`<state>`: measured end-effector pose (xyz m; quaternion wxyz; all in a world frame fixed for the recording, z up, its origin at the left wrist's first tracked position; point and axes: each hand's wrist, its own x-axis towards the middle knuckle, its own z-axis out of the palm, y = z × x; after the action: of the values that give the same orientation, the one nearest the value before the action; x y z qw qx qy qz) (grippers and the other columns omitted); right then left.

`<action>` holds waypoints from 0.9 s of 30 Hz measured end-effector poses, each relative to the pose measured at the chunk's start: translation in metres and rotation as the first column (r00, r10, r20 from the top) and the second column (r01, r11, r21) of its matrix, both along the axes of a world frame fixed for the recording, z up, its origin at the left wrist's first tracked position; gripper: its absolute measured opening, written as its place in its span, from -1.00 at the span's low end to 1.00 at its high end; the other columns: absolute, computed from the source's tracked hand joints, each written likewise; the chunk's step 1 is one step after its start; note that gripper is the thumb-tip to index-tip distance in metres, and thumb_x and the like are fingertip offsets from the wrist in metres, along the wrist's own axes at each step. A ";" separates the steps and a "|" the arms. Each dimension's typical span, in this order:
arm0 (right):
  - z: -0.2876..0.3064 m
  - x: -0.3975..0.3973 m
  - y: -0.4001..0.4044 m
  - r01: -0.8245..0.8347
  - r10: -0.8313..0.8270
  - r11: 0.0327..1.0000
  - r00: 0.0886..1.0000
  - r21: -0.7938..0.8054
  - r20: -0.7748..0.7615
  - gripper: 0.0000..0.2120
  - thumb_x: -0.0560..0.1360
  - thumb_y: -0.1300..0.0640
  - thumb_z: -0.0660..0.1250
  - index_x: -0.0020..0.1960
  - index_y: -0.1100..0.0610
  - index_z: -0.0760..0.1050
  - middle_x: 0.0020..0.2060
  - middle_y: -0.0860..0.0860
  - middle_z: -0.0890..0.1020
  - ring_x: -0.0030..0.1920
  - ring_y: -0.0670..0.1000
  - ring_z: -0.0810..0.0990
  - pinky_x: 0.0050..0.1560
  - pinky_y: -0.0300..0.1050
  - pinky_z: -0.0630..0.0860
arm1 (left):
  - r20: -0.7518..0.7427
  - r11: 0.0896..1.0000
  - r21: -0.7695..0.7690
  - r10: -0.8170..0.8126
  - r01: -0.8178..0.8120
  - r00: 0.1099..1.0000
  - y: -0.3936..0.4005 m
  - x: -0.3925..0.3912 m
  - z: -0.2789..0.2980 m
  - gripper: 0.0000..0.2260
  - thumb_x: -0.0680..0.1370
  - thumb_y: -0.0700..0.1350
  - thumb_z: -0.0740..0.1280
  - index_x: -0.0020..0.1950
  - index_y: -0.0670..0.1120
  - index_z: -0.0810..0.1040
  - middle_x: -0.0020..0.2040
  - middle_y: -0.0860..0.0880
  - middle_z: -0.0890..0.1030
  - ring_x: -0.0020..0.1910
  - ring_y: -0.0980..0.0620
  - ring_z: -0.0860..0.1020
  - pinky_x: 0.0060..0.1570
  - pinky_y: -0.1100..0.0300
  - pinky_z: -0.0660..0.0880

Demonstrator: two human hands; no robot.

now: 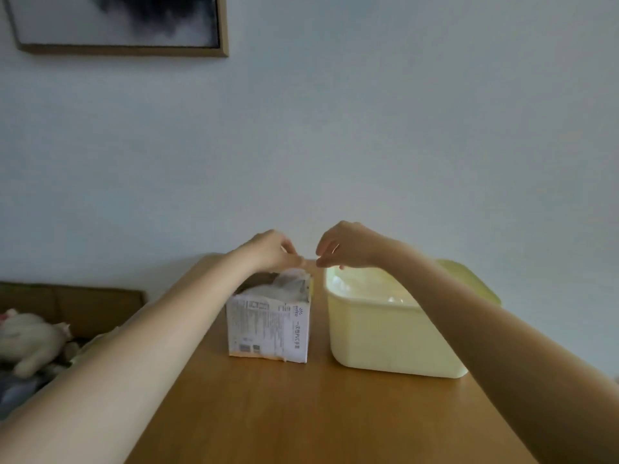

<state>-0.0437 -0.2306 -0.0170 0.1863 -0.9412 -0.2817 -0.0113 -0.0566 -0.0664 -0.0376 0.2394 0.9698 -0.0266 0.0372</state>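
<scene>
A white cardboard glove box [268,329] with printed text stands on the wooden table [301,413], its top torn open. A clear thin glove [291,279] sticks up out of it. My left hand [271,251] hovers right above the opening and pinches the top of that glove between thumb and fingers. My right hand [345,246] is just to its right, fingertips pinched together and almost touching the left hand's. It seems to hold the same film, which is barely visible there.
A pale yellow plastic bin [385,336] stands right of the box with clear plastic inside, and a yellow lid [475,283] lies behind it. A sofa with a plush toy [30,339] is at the left. A framed picture [127,25] hangs on the wall.
</scene>
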 end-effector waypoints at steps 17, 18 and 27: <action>-0.021 0.007 0.064 0.042 -0.046 0.998 0.992 0.037 0.118 -0.80 0.52 0.29 0.17 0.06 0.27 0.52 0.06 0.15 0.61 0.04 0.11 0.54 -0.17 -0.22 0.41 | -0.093 0.993 -0.115 -0.051 0.040 0.994 0.025 -0.004 -0.022 -0.90 0.53 -0.13 0.33 -0.12 -0.14 0.58 -0.37 0.03 0.56 -0.37 0.11 0.49 -0.38 0.38 0.39; -0.020 0.005 0.063 0.044 -0.054 0.994 0.993 0.099 0.104 -0.82 0.52 0.31 0.14 0.03 0.24 0.49 0.05 0.16 0.61 0.02 0.11 0.55 -0.21 -0.25 0.42 | -0.110 0.990 -0.128 -0.067 0.052 0.992 0.026 -0.004 -0.022 -0.89 0.53 -0.12 0.33 -0.09 -0.16 0.59 -0.36 0.02 0.56 -0.38 0.12 0.49 -0.35 0.37 0.41; -0.032 0.002 0.071 0.204 -0.094 0.766 0.974 0.610 -0.208 -0.76 0.52 0.38 -0.06 -0.24 0.23 0.30 -0.12 0.39 0.61 -0.09 0.32 0.63 0.01 0.22 0.56 | -0.190 0.994 -0.067 -0.101 0.090 0.977 0.040 -0.013 -0.025 -0.84 0.56 -0.02 0.31 -0.10 -0.08 0.60 -0.29 0.05 0.62 -0.44 0.20 0.45 -0.46 0.43 0.35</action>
<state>-0.0416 -0.1593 -0.0489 0.5098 -0.8424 -0.1698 -0.0412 -0.0696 -0.0264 -0.0623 0.2705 0.9591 -0.0486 -0.0679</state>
